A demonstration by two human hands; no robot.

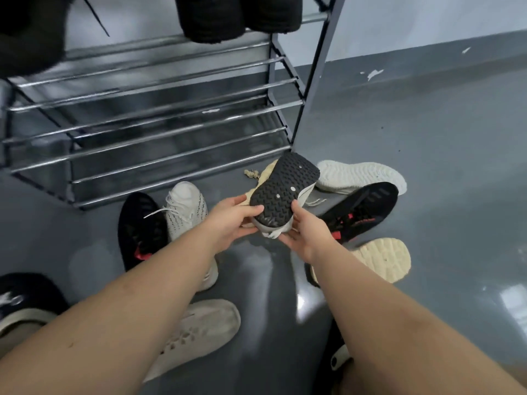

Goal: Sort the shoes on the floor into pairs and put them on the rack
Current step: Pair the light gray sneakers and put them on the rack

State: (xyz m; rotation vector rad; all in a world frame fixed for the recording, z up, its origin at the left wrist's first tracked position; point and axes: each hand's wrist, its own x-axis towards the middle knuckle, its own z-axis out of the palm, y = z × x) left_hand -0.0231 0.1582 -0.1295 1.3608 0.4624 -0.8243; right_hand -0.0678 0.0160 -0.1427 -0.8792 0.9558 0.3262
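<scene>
We grip a black-soled shoe (285, 189) in left hand (231, 220) and right hand (305, 235); the rack (159, 115) holds black shoes (239, 15) on top.

Shiny metal rack (159, 115), glossy grey floor (427, 155), matt knobbly rubber sole (282, 189).

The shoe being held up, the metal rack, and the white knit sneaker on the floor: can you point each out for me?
Held shoe (283, 189), head view, on its black treaded sole.
Metal rack (176, 129), head view, on a chrome bar.
White knit sneaker (185, 212), head view, on its laced upper.
</scene>
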